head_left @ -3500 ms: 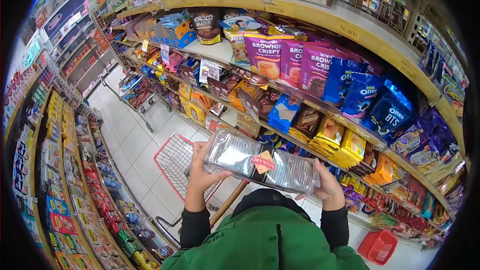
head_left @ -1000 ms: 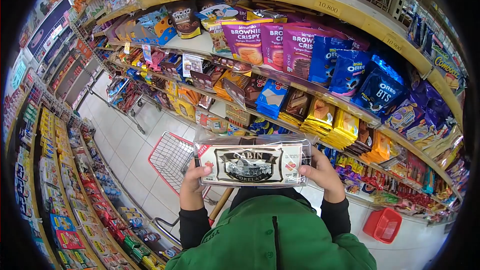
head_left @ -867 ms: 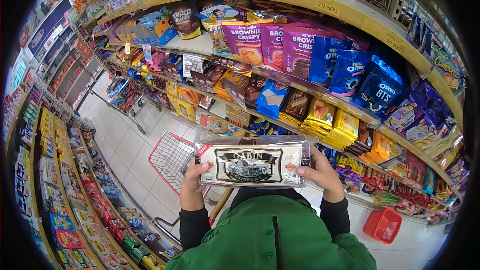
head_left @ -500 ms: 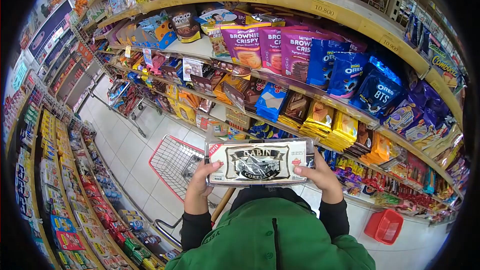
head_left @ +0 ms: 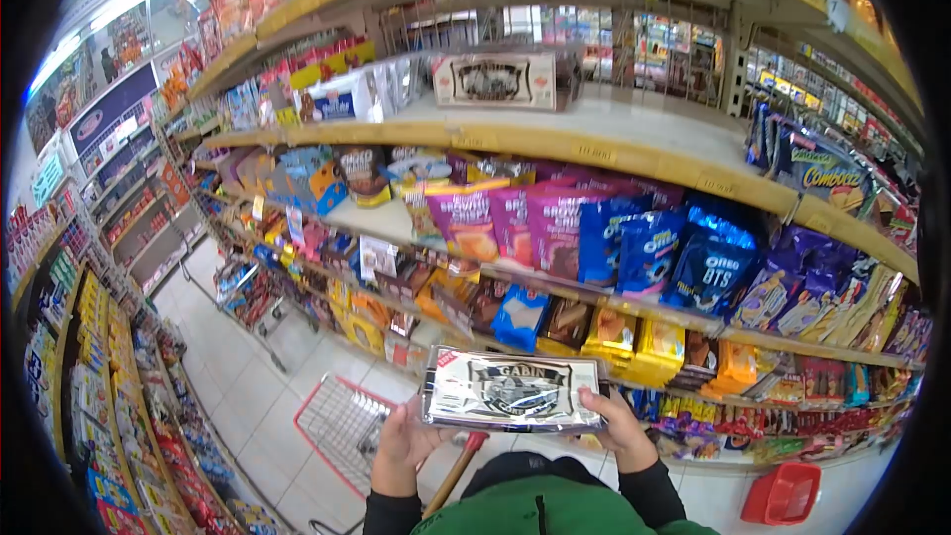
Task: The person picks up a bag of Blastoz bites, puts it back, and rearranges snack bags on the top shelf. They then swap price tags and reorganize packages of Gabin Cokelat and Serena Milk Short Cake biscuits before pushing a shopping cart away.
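Note:
A long package with a black and white "Gabin" label (head_left: 515,388) is held in front of the green shirt (head_left: 555,507). My left hand (head_left: 404,438) supports its left end, fingers partly beneath it. At the right end my right hand (head_left: 620,424) grips it, thumb on the top face. A similar package (head_left: 495,80) lies on the upper shelf (head_left: 644,124), beyond both hands. Below that shelf stand purple brownie packs (head_left: 555,228) and blue Oreo packs (head_left: 649,250).
A red-rimmed shopping cart (head_left: 342,426) stands on the tiled floor at the lower left. Further back is another cart (head_left: 248,292). A red basket (head_left: 781,493) sits at the lower right. Stocked shelves (head_left: 119,376) line the left side.
The view has tilted up, showing more of the upper shelf and its similar package. The held package sits lower in view and slightly tilted, and my left thumb no longer lies on its label.

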Tool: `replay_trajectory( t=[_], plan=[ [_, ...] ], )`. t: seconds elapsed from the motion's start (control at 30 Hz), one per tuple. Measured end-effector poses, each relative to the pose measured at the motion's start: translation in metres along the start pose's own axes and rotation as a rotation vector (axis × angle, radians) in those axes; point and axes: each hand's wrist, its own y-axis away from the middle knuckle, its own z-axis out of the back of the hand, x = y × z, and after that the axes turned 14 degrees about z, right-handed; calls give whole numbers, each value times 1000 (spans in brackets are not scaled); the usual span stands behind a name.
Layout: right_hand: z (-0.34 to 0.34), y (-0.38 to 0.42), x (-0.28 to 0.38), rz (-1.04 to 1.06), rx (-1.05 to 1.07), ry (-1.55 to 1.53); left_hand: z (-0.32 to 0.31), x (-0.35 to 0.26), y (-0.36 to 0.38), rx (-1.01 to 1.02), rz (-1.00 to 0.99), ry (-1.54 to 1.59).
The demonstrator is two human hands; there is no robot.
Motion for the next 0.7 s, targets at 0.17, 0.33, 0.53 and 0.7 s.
replay_trajectory(
  t=[0.17, 0.33, 0.53, 0.7],
  plan=[
    [6, -8, 26, 308, -29, 24, -21, 5, -36, 106, -113, -90],
    [-15, -18, 73, 633, 98, 438, -23, 8, -67, -50, -276, -281],
    [-41, -60, 128, 972, 446, 859, -32, -18, -101, 34, -490, -190],
    [-72, -90, 181, 1151, 686, 1078, -46, -83, -118, -180, -649, -477]
  ],
)
